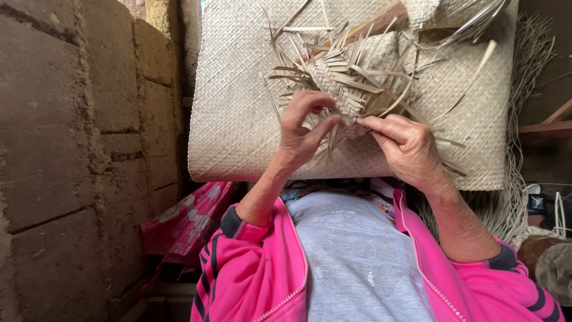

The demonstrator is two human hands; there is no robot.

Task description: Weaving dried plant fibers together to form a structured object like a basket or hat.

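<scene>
While both hands work close together, they hold a small unfinished woven piece point(348, 80) of pale palm strips in front of a large flat woven mat point(238, 107). The left hand point(304, 128) pinches strips at its lower edge with curled fingers; the right hand point(405, 146) grips the edge beside it. Its long axis runs from the hands toward upper right, with loose strips point(369, 74) fanning outward. A block wall point(77, 149) stands at the left.

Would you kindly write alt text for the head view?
Two bare hands, left hand and right hand, pinch pale palm strips of a small unfinished woven piece above a large woven mat. Pink jacket sleeves show below; a mud-brick wall stands left.
</scene>
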